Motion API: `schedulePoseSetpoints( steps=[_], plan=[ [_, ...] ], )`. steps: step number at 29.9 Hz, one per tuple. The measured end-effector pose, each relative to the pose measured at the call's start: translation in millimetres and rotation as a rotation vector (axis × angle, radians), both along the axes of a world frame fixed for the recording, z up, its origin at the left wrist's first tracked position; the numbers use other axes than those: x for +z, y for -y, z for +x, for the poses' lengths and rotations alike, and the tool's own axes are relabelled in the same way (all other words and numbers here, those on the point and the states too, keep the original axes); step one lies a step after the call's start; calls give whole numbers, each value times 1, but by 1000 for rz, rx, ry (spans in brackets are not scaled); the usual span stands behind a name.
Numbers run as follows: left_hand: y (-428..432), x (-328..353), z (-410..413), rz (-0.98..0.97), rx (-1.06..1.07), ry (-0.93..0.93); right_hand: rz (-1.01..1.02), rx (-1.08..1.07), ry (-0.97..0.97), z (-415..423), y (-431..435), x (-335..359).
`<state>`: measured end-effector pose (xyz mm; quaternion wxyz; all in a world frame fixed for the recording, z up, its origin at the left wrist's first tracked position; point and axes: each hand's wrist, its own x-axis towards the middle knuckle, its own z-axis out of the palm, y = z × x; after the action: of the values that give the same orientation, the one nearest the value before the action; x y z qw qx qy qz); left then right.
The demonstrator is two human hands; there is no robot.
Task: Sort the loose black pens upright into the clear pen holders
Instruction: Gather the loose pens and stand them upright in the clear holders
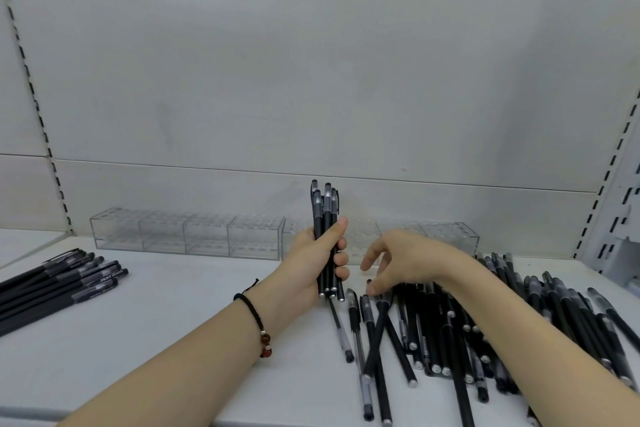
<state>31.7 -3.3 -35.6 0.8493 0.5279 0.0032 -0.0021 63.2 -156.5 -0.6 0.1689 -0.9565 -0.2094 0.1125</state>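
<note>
My left hand (317,263) grips a bundle of several black pens (325,218) upright, caps up, just above the shelf. My right hand (401,260) hovers with fingers spread over the near end of a big pile of loose black pens (485,329) on the right, fingertips close to the pens, holding nothing. Two clear pen holders stand in a row against the back panel: the left holder (187,236) and the right holder (446,236), partly hidden behind my hands. No pens stand in them.
A second group of black pens (59,284) lies side by side at the left edge of the white shelf (166,322). Slotted uprights (609,201) frame the shelf on both sides. The grey back panel rises behind the holders.
</note>
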Motion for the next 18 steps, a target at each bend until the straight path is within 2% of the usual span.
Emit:
schedulePoseSetpoints(
  steps=[7,10,14,18],
  plan=[
    [0,1,-3,19,-11,-19,87,-71,46,0,8,5],
    [2,0,-4,30,-20,-20,27,-55,44,-2,4,3],
    [2,0,-4,31,-27,-22,-42,-104,146,-4,3,7],
    [1,0,-3,17,-19,-21,-115,-93,69,-8,1,5]
  ],
)
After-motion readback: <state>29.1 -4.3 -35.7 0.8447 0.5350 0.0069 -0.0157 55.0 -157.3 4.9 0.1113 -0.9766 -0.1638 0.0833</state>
